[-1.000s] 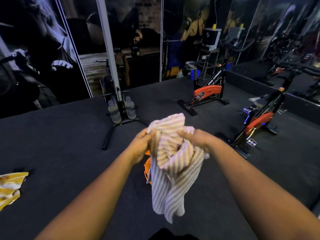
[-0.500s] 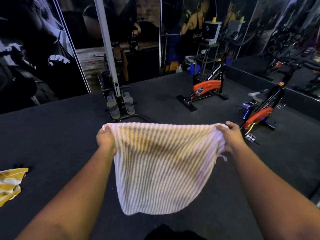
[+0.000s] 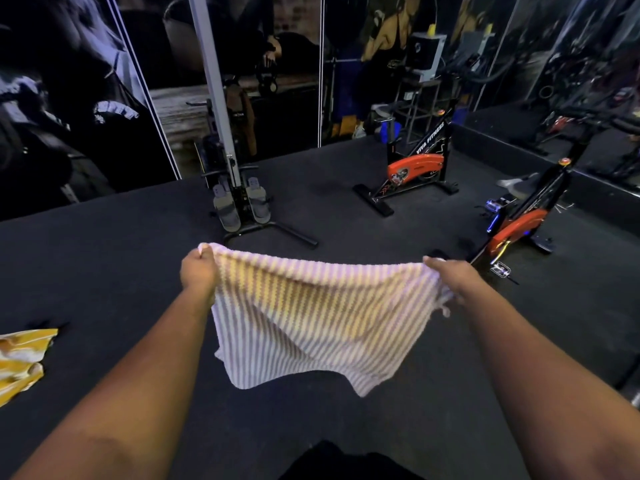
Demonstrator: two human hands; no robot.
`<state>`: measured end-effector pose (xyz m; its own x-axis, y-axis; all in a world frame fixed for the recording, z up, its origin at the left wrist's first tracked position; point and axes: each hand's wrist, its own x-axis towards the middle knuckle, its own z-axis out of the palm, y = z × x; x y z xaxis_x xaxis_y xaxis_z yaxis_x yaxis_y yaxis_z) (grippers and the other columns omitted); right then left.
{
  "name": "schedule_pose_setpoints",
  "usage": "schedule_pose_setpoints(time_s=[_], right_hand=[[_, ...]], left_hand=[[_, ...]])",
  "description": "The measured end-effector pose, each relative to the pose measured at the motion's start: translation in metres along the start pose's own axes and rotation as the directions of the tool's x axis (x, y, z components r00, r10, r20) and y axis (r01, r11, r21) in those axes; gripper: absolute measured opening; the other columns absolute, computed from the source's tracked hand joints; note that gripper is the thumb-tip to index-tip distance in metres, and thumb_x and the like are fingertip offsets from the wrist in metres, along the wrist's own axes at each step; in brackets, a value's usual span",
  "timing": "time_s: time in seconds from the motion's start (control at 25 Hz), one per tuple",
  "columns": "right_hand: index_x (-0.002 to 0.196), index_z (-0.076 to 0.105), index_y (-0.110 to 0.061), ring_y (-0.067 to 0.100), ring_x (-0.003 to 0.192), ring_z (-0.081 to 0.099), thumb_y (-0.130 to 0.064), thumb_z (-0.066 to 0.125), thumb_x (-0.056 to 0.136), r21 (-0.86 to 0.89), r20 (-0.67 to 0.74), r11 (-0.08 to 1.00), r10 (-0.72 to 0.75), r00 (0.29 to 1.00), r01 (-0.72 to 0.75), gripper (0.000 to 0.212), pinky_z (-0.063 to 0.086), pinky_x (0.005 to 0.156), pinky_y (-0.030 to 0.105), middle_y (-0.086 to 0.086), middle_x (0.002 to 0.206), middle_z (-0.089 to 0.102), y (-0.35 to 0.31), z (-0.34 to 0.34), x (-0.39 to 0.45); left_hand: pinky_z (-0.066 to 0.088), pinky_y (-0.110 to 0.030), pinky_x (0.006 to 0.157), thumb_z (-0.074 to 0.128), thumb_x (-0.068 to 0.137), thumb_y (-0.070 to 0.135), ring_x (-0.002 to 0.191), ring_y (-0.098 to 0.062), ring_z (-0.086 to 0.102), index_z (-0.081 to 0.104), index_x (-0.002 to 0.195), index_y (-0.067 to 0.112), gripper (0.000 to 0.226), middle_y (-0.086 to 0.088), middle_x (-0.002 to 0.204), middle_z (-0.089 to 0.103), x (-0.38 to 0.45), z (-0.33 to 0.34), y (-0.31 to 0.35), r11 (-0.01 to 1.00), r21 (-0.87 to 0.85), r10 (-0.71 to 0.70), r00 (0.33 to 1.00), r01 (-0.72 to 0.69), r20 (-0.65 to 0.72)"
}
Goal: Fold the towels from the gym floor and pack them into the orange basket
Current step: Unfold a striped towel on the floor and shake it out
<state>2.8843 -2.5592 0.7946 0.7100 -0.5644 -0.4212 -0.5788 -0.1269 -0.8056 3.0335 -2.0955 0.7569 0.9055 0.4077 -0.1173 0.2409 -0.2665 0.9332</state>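
A white towel with pale stripes (image 3: 318, 317) hangs spread out in front of me, above the dark gym floor. My left hand (image 3: 198, 271) grips its upper left corner and my right hand (image 3: 453, 275) grips its upper right corner. The top edge is stretched between them and the lower part hangs loose. A yellow and white towel (image 3: 20, 358) lies crumpled on the floor at the far left. The orange basket is hidden behind the hanging towel.
A rowing machine with a grey rail (image 3: 239, 206) stands on the floor ahead. One orange and black exercise bike (image 3: 412, 171) is at the back right, another (image 3: 519, 223) at the right. Mirrored and poster walls close the room behind.
The towel was bunched between both hands a second ago. My hands moved apart and pulled it open; since then its lower edge has swung up a little.
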Motion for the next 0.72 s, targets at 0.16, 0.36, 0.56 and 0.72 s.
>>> schedule_pose_setpoints(time_s=[0.16, 0.36, 0.56, 0.72], right_hand=[[0.101, 0.066, -0.014, 0.018, 0.065, 0.064, -0.029, 0.067, 0.098, 0.664, -0.113, 0.732, -0.108, 0.988, 0.156, 0.015, 0.054, 0.059, 0.031, 0.006, 0.083, 0.069, -0.009, -0.004, -0.001], [0.080, 0.063, -0.004, 0.034, 0.070, 0.065, -0.038, 0.074, 0.088, -0.226, -0.331, 0.973, -0.120, 0.936, 0.045, 0.036, 0.054, 0.063, 0.036, 0.020, 0.081, 0.066, 0.002, -0.020, 0.014], [0.087, 0.064, -0.013, 0.020, 0.057, 0.064, -0.023, 0.070, 0.096, 0.629, -0.170, 0.760, -0.075, 0.983, 0.167, 0.015, 0.049, 0.048, 0.024, 0.006, 0.070, 0.066, -0.009, 0.001, 0.001], [0.115, 0.056, -0.020, 0.023, 0.074, 0.069, 0.003, 0.064, 0.092, 0.483, -0.059, 0.853, -0.193, 0.979, 0.197, 0.033, 0.056, 0.057, 0.036, 0.006, 0.096, 0.069, 0.002, -0.021, 0.007]], left_hand=[[0.048, -0.045, 0.092, 0.032, 0.107, 0.045, 0.114, -0.046, 0.060, 0.063, 0.119, 0.004, 0.052, -0.026, 0.123, 0.064, 0.007, -0.018, 0.004, 0.904, 0.426, 0.057, 0.997, -0.028, -0.055], [0.045, -0.049, 0.099, 0.032, 0.105, 0.052, 0.120, -0.043, 0.059, 0.064, 0.127, 0.009, 0.058, -0.023, 0.130, 0.063, 0.008, -0.032, 0.015, 0.743, 0.668, 0.017, 0.997, 0.037, -0.074], [0.043, -0.032, 0.086, 0.044, 0.106, 0.041, 0.107, -0.032, 0.061, 0.065, 0.121, 0.006, 0.044, -0.012, 0.112, 0.063, -0.001, -0.011, 0.010, 0.996, 0.015, -0.087, 0.991, 0.086, 0.102], [0.048, -0.039, 0.088, 0.039, 0.108, 0.036, 0.116, -0.044, 0.061, 0.061, 0.129, -0.003, 0.049, -0.028, 0.128, 0.062, 0.016, -0.029, -0.004, 0.963, 0.250, -0.107, 0.994, 0.099, 0.019]])
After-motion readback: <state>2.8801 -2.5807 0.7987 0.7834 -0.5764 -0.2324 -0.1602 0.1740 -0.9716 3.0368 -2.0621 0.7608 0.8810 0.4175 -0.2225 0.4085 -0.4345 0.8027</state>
